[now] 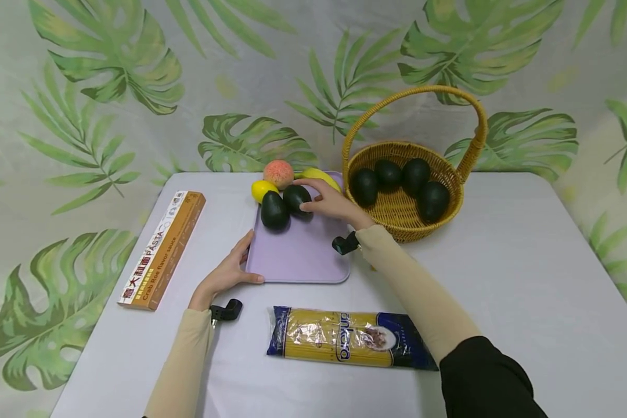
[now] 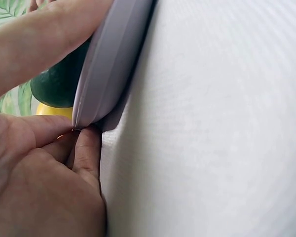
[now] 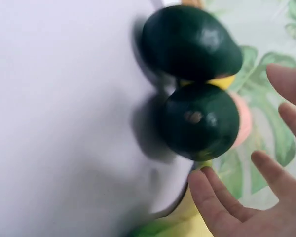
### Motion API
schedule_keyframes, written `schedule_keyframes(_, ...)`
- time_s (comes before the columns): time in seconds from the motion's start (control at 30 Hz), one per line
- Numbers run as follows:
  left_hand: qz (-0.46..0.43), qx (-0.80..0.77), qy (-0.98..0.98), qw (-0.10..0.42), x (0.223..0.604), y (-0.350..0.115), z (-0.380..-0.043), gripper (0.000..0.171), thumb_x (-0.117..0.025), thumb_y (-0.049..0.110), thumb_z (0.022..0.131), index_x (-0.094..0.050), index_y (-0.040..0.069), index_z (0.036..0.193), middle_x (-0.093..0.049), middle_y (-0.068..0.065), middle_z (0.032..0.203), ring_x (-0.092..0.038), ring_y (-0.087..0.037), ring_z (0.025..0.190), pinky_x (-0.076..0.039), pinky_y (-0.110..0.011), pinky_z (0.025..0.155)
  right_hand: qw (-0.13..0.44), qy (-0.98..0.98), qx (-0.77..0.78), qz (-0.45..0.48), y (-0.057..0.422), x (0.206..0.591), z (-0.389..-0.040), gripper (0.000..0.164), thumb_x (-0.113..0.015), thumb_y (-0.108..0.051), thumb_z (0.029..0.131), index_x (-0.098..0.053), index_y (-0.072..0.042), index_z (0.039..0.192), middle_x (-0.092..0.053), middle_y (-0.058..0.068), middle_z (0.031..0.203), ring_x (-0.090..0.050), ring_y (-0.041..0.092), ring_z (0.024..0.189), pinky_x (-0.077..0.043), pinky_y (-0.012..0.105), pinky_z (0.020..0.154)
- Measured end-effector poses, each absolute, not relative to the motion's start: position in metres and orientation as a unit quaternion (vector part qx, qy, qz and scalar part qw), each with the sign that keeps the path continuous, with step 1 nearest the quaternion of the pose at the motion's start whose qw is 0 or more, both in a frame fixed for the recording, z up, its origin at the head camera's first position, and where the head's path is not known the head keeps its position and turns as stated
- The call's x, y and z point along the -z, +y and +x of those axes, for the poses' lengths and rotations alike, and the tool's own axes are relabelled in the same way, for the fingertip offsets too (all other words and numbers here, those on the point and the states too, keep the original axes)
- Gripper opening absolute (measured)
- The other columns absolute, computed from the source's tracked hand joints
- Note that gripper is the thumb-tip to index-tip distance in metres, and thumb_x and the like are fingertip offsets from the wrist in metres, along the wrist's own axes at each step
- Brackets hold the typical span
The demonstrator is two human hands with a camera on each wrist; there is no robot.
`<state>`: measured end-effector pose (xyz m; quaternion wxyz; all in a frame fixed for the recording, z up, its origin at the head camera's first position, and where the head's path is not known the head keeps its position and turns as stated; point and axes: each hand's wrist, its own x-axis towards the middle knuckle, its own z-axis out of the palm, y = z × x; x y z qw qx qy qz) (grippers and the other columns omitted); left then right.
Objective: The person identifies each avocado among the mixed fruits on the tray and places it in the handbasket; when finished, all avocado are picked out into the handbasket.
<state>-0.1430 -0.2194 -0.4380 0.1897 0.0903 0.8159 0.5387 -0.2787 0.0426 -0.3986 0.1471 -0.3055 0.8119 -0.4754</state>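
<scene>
A lilac tray [image 1: 303,261] bears two dark green avocados near its back left. My left hand [image 1: 229,271] holds the tray's front left corner, thumb along the front rim and fingers at the left side. In the left wrist view, the fingertips [image 2: 89,148] meet the tray wall [image 2: 106,74]. My right hand [image 1: 330,200] is over the right avocado [image 1: 296,200], fingers spread. The right wrist view shows a gap between those fingers [image 3: 204,195] and that avocado [image 3: 200,121]. Beside it lies the other avocado [image 1: 274,210]. A lemon [image 1: 263,190], a peach [image 1: 278,174] and a banana [image 1: 321,176] lie behind.
A wicker basket [image 1: 404,231] with a tall handle stands at the tray's right and holds several avocados [image 1: 417,173]. A pasta box [image 1: 162,249] lies on the left. Across the front lies a spaghetti packet [image 1: 345,337], partly behind the right sleeve.
</scene>
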Motion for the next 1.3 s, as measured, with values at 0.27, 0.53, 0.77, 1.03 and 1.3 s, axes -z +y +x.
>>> schedule_keyframes(0.27, 0.088, -0.543, 0.815, 0.184, 0.461, -0.226, -0.151, 0.113, -0.079, 0.001, 0.075, 0.004, 0.005, 0.153, 0.008, -0.018, 0.158, -0.006, -0.044, 0.140, -0.014, -0.050, 0.114, 0.140, 0.819, 0.454, -0.320, 0.024, 0.412, -0.298, 0.060, -0.064, 0.000, 0.086, -0.042, 0.002, 0.142, -0.043, 0.015, 0.144, -0.033, 0.027, 0.134, -0.023, 0.037, 0.112)
schedule_keyframes(0.53, 0.092, -0.547, 0.810, 0.190, 0.442, -0.221, -0.145, 0.110, -0.077, -0.001, 0.076, 0.002, 0.000, 0.152, 0.008, -0.022, 0.157, -0.007, -0.047, 0.139, -0.015, -0.052, 0.113, 0.121, 0.857, 0.414, -0.283, 0.013, 0.419, -0.299, 0.054, -0.066, 0.002, 0.081, -0.054, -0.003, 0.133, -0.046, 0.016, 0.140, -0.037, 0.030, 0.127, -0.027, 0.039, 0.109)
schedule_keyframes(0.77, 0.090, -0.544, 0.812, 0.193, 0.438, -0.220, -0.143, 0.109, -0.077, -0.001, 0.076, 0.002, 0.000, 0.152, 0.008, -0.021, 0.157, -0.007, -0.046, 0.140, -0.015, -0.051, 0.113, 0.113, 0.842, 0.458, -0.263, 0.018, 0.414, -0.296, 0.052, -0.068, 0.003, 0.081, -0.055, -0.003, 0.131, -0.050, 0.014, 0.136, -0.043, 0.026, 0.121, -0.033, 0.038, 0.104)
schedule_keyframes(1.03, 0.091, -0.546, 0.811, 0.188, 0.438, -0.220, -0.143, 0.110, -0.078, 0.000, 0.076, 0.002, 0.000, 0.152, 0.007, -0.022, 0.157, -0.007, -0.046, 0.140, -0.014, -0.051, 0.113, 0.151, 0.813, 0.491, -0.274, 0.045, 0.388, -0.285, 0.049, -0.067, -0.009, 0.087, -0.054, -0.014, 0.134, -0.042, 0.003, 0.143, -0.035, 0.021, 0.131, -0.032, 0.044, 0.106)
schedule_keyframes(1.3, 0.094, -0.540, 0.817, 0.181, 0.463, -0.227, -0.153, 0.114, -0.080, 0.001, 0.074, 0.003, 0.002, 0.152, 0.008, -0.021, 0.157, -0.005, -0.044, 0.141, -0.013, -0.050, 0.114, 0.193, 0.786, 0.505, -0.299, 0.089, 0.368, -0.262, 0.050, -0.069, -0.017, 0.088, -0.053, -0.018, 0.135, -0.035, 0.002, 0.148, -0.037, 0.024, 0.128, -0.035, 0.046, 0.102)
